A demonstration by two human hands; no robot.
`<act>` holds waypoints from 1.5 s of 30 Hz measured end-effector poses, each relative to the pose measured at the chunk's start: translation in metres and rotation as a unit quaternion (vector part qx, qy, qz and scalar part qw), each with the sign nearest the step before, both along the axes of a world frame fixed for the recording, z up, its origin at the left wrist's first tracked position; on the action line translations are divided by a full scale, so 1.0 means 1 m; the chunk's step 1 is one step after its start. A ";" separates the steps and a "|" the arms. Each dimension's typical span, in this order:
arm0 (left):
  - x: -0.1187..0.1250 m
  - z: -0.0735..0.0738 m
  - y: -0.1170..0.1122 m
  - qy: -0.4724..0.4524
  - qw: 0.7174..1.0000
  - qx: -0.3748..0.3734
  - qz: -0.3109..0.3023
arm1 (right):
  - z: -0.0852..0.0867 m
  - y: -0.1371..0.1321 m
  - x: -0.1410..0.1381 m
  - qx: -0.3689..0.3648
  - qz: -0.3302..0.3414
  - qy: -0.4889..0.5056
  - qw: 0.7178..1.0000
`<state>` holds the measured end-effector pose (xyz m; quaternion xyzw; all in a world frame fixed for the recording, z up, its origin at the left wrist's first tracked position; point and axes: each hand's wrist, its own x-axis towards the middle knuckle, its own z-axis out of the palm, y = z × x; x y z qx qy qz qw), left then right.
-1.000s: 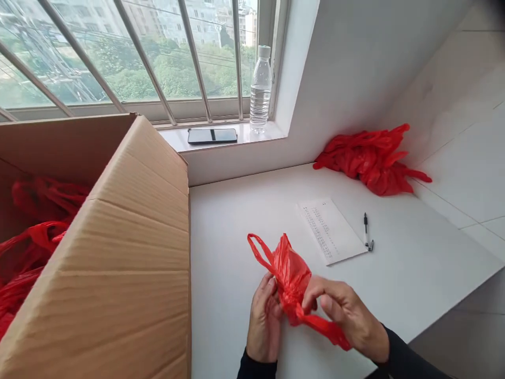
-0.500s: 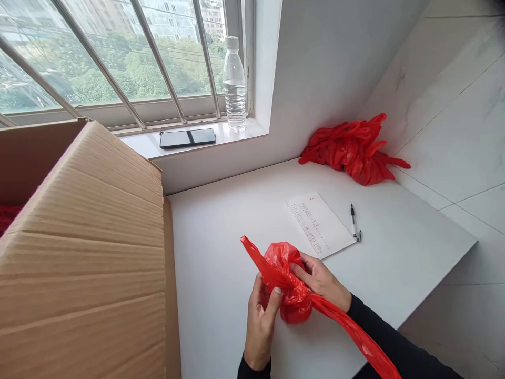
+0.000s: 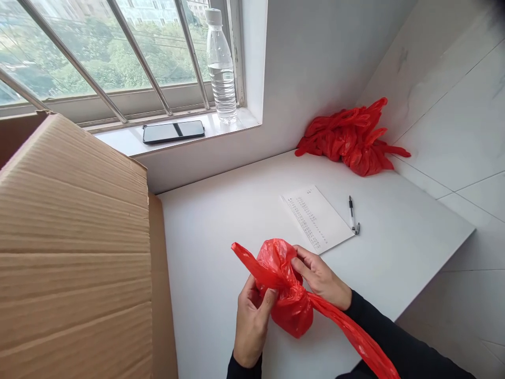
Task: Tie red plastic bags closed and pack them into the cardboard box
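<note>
Between my two hands is a red plastic bag [image 3: 294, 310], bunched into a bundle with a knot at its middle. One twisted end points up and left; a longer one trails down to the right across my sleeve. My left hand [image 3: 252, 321] grips the bundle's left side, thumb on top. On the upper right side, my right hand [image 3: 319, 276] pinches the plastic between thumb and fingers. What the bag holds inside, if anything, is hidden. The bundle is held over the white table [image 3: 213, 221].
A large cardboard box [image 3: 79, 237] stands at the left. A pile of red plastic bags [image 3: 351, 139] lies in the far corner. A written notebook [image 3: 319, 218] and an uncapped pen [image 3: 351, 210] lie on the table. On the windowsill are a phone [image 3: 173, 131] and a water bottle [image 3: 222, 73].
The view has shifted slightly, so the box and sill sit further left. The bag's lower part has tilted downward, and its knot shows more clearly. Both hands keep their grip.
</note>
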<state>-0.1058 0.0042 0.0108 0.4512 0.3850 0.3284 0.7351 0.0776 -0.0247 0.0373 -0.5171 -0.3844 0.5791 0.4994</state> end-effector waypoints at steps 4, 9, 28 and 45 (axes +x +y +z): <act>0.002 0.007 0.001 -0.001 0.998 -0.039 0.048 | 0.002 -0.003 0.003 0.005 0.030 0.013 0.999; 0.004 0.012 0.000 0.028 0.992 -0.099 0.068 | 0.011 -0.002 -0.001 0.010 0.094 0.042 0.995; -0.013 -0.004 -0.008 -0.097 0.965 -0.177 0.166 | -0.007 -0.007 -0.015 -0.058 0.109 0.132 0.984; -0.017 0.000 -0.024 -0.102 0.976 -0.167 0.092 | -0.002 -0.007 -0.018 0.022 0.091 -0.021 0.995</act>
